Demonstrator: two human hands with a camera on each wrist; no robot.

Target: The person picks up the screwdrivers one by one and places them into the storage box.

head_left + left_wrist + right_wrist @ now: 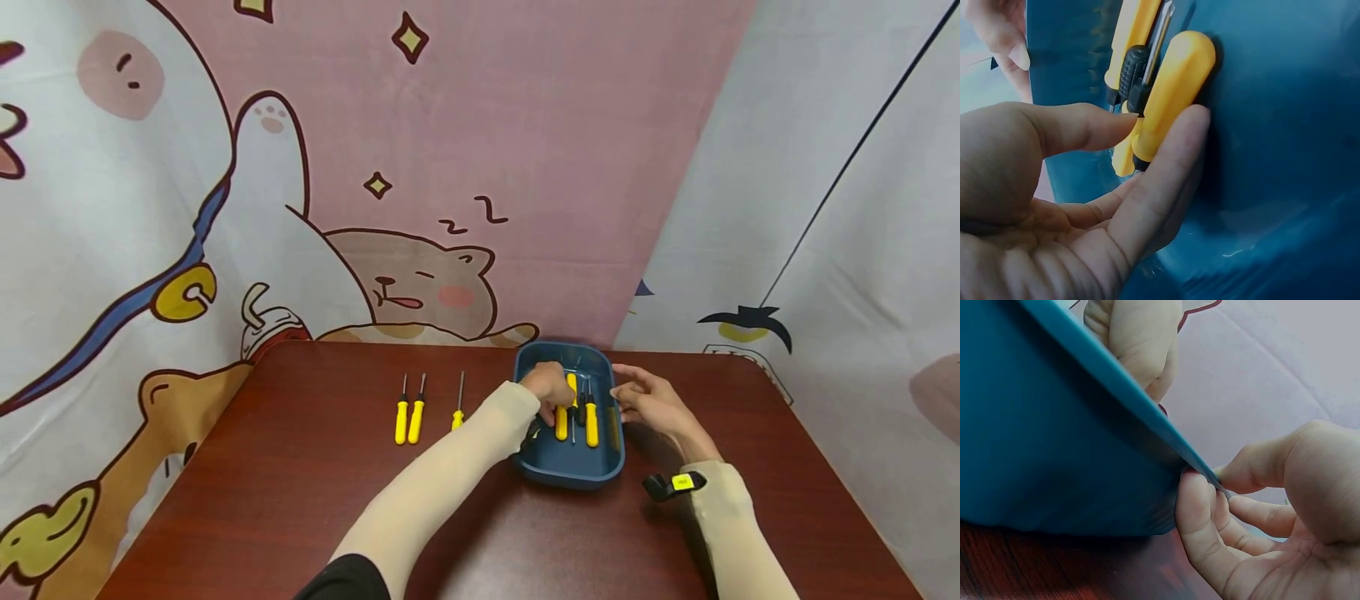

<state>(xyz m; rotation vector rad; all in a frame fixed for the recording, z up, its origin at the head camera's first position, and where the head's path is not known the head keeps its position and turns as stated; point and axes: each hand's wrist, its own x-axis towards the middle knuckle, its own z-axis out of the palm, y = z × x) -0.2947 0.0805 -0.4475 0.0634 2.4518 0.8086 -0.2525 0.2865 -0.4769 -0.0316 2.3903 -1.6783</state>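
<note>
We see the left hand (pixel 550 387) inside the blue tray (pixel 609 467) on the desk (pixel 315 483), its grip pinching a yellow-handled screwdriver (pixel 1169 94) between thumb and finger. We judge it light, stiff and smooth, best held at the thick handle. Its long axis runs along the tray, shaft toward the far wall. The right hand (pixel 651 402) pinches the tray's rim.

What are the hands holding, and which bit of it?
The left hand pinches a yellow screwdriver by its handle, inside the blue tray. The right hand pinches the tray's rim.
</note>
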